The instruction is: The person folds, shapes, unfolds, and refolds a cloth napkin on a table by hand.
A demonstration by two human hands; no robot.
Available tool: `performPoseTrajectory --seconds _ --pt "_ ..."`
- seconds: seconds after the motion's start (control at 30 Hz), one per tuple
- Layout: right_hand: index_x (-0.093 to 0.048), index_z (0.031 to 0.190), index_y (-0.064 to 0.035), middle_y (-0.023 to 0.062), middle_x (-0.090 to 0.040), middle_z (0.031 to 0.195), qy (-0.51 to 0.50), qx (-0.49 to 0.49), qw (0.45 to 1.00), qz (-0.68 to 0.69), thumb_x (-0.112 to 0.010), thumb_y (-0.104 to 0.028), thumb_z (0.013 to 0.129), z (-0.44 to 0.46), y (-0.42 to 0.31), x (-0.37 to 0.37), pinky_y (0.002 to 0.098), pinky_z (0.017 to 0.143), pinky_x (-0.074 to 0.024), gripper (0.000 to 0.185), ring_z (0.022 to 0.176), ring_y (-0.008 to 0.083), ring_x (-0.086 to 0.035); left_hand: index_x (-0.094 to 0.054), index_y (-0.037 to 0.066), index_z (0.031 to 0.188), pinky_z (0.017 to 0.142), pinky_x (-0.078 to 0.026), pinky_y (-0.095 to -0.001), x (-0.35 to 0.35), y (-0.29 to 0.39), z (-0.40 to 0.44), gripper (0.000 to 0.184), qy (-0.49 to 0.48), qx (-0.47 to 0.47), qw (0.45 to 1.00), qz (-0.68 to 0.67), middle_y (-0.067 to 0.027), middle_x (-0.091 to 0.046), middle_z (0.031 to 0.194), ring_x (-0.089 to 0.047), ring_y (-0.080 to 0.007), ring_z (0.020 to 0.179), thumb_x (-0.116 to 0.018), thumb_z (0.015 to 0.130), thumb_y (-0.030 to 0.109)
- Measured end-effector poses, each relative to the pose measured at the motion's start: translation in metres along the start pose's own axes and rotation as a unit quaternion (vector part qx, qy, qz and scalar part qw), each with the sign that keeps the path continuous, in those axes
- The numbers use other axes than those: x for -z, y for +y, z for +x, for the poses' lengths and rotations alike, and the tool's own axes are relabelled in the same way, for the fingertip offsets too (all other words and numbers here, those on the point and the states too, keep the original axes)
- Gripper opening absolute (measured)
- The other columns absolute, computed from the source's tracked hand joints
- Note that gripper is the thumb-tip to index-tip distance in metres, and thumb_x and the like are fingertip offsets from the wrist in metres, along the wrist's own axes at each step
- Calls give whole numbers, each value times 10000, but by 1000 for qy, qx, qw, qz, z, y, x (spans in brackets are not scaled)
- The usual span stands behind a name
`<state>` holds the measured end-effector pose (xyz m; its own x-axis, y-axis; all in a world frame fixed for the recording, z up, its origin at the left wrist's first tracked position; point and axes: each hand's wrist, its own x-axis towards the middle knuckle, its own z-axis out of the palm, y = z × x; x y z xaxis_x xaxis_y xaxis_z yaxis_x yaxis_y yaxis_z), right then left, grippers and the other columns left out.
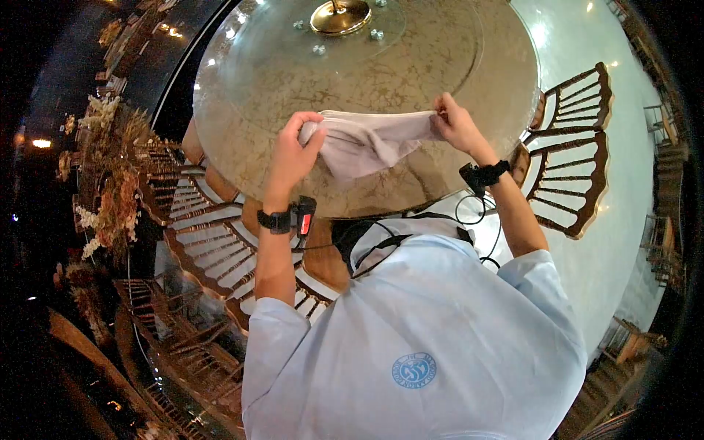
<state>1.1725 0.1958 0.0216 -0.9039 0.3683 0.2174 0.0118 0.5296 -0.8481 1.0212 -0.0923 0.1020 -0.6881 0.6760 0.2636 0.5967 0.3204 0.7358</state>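
Note:
A pale, greyish-pink cloth [367, 147] is stretched between my two hands above the round, marbled glass-topped table [293, 88]. My left hand [298, 147] grips its left end, where the fabric is bunched. The upper right corner is pinched by my right hand [458, 128]. Between them the upper edge runs nearly straight, while the lower part hangs in folds to a point. Whether the hanging part touches the tabletop, I cannot tell.
At the table's centre stands a gold base [341, 17], with small clear knobs around it. Wooden spindle-back chairs [568, 180] stand to the right, and more chairs [213, 253] at the left. Dried flowers [110, 176] rise at the far left. Cables hang from my wrist devices.

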Motion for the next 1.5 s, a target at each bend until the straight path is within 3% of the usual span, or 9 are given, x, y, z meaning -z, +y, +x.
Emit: performPoseTrajectory --seconds 0.2,0.43,0.73,1.0,1.07,1.2,1.33,1.4,1.5 --pt "-584 884 -22 159 -585 869 -146 127 980 -39 -586 -80 778 -10 8 -38 400 725 -472 120 844 338 -573 -564 47 1077 703 -426 -231 -8 21 -2 208 6 18 993 -113 -33 -609 946 -535 -105 822 -551 896 148" --pt "-618 875 -30 175 -585 851 -208 115 962 -132 -705 -252 727 -26 6 -94 405 721 -465 280 828 347 -571 -561 28 1086 661 -407 -233 -14 47 -5 207 -42 7 995 -94 -39 -595 926 -485 -93 747 -517 915 136" --pt "-607 847 -46 170 -624 829 -121 29 978 -165 -672 -180 696 -13 9 -33 441 670 -477 212 764 369 -594 -576 55 1105 618 -390 -230 7 14 -18 209 32 28 997 -59 -10 -592 952 -449 -83 684 -525 918 134" --pt "-528 797 -20 126 -534 758 48 208 968 -135 -686 -46 661 20 -101 64 364 641 -453 210 730 325 -557 -583 27 1069 712 -427 -219 64 47 -11 215 167 -1 985 -32 -11 -592 962 -513 -76 790 -558 927 187" --pt "-488 772 -6 84 -528 751 75 239 961 -120 -646 57 655 28 -104 70 302 641 -451 207 671 201 -532 -594 21 1042 755 -432 -224 71 38 -8 213 169 -27 985 -27 -19 -598 937 -525 -82 842 -566 926 197" --pt "-462 776 -5 72 -496 719 46 186 975 -109 -638 65 678 34 -91 64 272 629 -430 213 649 162 -462 -613 0 974 727 -429 -224 58 21 -8 210 155 6 988 23 -27 -609 833 -515 -80 765 -568 923 198" --pt "-445 774 0 83 -497 731 -10 104 988 -110 -651 55 686 28 -89 61 274 625 -416 232 658 161 -453 -624 39 991 640 -433 -254 53 14 -17 233 138 30 988 61 -78 -591 724 -519 -119 661 -577 910 253" --pt "-528 805 5 146 -527 726 -26 52 994 -98 -660 -49 700 27 -83 59 343 614 -439 178 668 293 -525 -626 47 1001 626 -434 -262 51 12 -18 248 128 47 987 81 -90 -593 719 -530 -133 648 -573 908 270" --pt "-576 849 4 157 -552 769 -12 142 982 -123 -673 -86 728 37 -73 57 359 622 -448 180 703 321 -550 -628 51 1011 612 -436 -272 48 4 -15 267 119 40 987 95 -109 -604 722 -548 -156 631 -563 909 289"
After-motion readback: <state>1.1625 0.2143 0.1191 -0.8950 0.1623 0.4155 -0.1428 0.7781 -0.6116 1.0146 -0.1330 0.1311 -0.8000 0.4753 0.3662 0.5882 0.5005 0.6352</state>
